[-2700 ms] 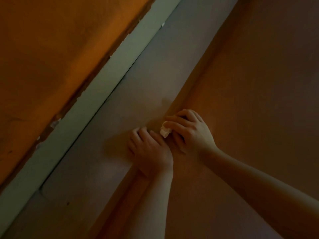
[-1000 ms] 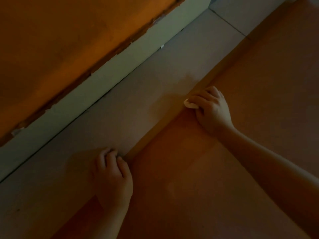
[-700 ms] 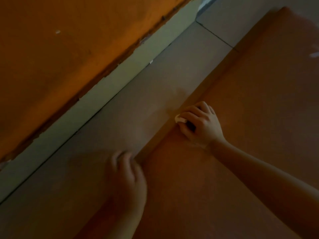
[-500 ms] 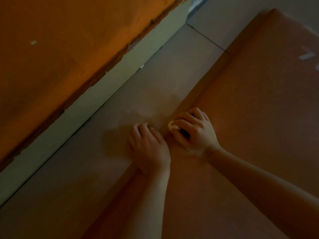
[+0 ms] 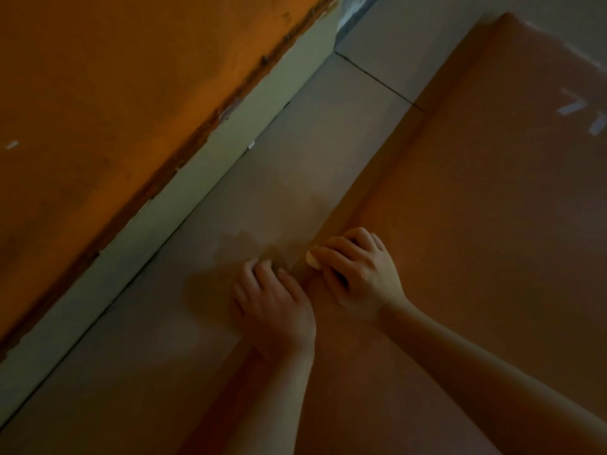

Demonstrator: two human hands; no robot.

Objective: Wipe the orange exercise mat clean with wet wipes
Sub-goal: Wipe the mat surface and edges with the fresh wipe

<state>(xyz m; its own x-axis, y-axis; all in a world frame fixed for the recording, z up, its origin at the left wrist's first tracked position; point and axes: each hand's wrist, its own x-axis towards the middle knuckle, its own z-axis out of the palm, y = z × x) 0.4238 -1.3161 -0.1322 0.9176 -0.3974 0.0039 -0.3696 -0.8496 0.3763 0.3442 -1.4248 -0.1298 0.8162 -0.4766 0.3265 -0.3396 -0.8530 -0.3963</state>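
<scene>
Head view, dim light, looking down at the floor [image 5: 157, 362].

Count: 1 orange mat [image 5: 476, 224], 1 wet wipe [image 5: 312, 259], 2 bare hands, 2 forearms.

Orange mat: lies flat on the floor and fills the right half of the view. Its long left edge runs diagonally from lower centre to upper right. One far corner is visible at top right.

Right hand [image 5: 359, 274]: rests knuckles-up on the mat, right at that left edge. Its fingers [image 5: 335, 251] are curled round the wet wipe. Only a small white wad shows past the fingertips, and it sits against the mat's edge strip.

Left hand [image 5: 274, 305]: just beside the right hand, nearly touching it, on the floor side of the mat's edge. Its fingers [image 5: 262, 268] are bent with the tips pointing down by the edge. Whether they pinch the mat's rim or only press on the floor cannot be told.

Surroundings: grey tiles with 1 tile joint [image 5: 377, 81] crossing toward the mat. 1 darker patch [image 5: 244, 242] lies on the tile just beyond the left hand. 1 pale skirting board [image 5: 203, 178] runs along the foot of 1 orange wall [image 5: 115, 93], with chipped paint along their seam. At least 2 pale streaks [image 5: 573, 107] show on the mat near the right border; what they are cannot be told.
</scene>
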